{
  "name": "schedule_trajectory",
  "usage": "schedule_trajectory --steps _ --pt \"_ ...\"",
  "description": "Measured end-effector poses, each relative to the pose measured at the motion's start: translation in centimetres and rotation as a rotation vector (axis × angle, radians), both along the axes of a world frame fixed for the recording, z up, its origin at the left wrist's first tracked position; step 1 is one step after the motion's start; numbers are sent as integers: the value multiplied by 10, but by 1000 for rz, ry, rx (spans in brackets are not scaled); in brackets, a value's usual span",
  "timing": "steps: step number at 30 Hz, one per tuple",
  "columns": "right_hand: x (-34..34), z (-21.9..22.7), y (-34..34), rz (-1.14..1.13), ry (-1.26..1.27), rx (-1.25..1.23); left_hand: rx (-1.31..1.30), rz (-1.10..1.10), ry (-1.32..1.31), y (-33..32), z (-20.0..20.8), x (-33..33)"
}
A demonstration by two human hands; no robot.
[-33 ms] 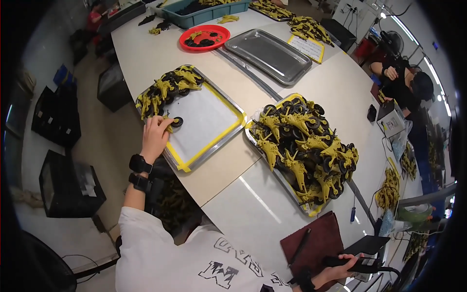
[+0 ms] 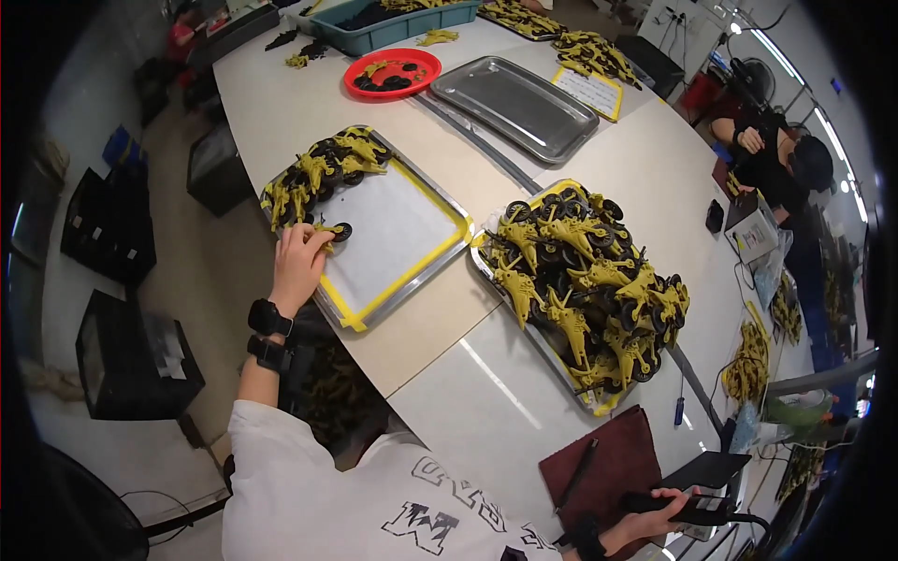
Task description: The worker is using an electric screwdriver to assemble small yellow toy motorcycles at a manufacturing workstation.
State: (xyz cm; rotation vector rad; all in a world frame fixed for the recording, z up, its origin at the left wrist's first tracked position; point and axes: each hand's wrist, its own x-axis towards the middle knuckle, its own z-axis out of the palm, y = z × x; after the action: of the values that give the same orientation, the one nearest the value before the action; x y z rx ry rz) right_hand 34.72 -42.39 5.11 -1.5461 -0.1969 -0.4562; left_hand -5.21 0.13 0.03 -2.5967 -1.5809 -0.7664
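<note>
My left hand [image 2: 299, 257] pinches a small yellow toy motorcycle with black wheels [image 2: 342, 232] at the left side of a paper-lined metal tray [image 2: 426, 266] edged in yellow tape. Its fingers cover most of the toy. Just beyond the fingers, a cluster of similar toy motorcycles [image 2: 323, 168] fills the tray's far left corner. At the lower right, my right hand [image 2: 659, 512] is wrapped round a black corded handheld tool [image 2: 697, 510], whose working end I cannot make out. A dark red cloth or mat [image 2: 608, 458] lies beside that hand, with a black pen-like stick [image 2: 575, 475] on it.
A second tray [image 2: 580, 388], heaped with toy motorcycles [image 2: 589, 271], stands right of centre. Farther back are a bare metal tray [image 2: 514, 107], a red plate of small parts [image 2: 393, 56] and a teal bin [image 2: 374, 33]. Another person [image 2: 781, 154] sits at the far right.
</note>
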Motion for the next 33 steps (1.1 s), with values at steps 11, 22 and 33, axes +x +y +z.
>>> schedule_trajectory --steps 11,22,33 --pt "2 -1 -5 13 31 85 368 81 -415 -16 21 -14" --pt "2 -4 -6 13 29 71 95 14 -24 79 -15 -51" --pt "5 -1 -5 20 22 81 -177 191 -392 136 -55 -75"
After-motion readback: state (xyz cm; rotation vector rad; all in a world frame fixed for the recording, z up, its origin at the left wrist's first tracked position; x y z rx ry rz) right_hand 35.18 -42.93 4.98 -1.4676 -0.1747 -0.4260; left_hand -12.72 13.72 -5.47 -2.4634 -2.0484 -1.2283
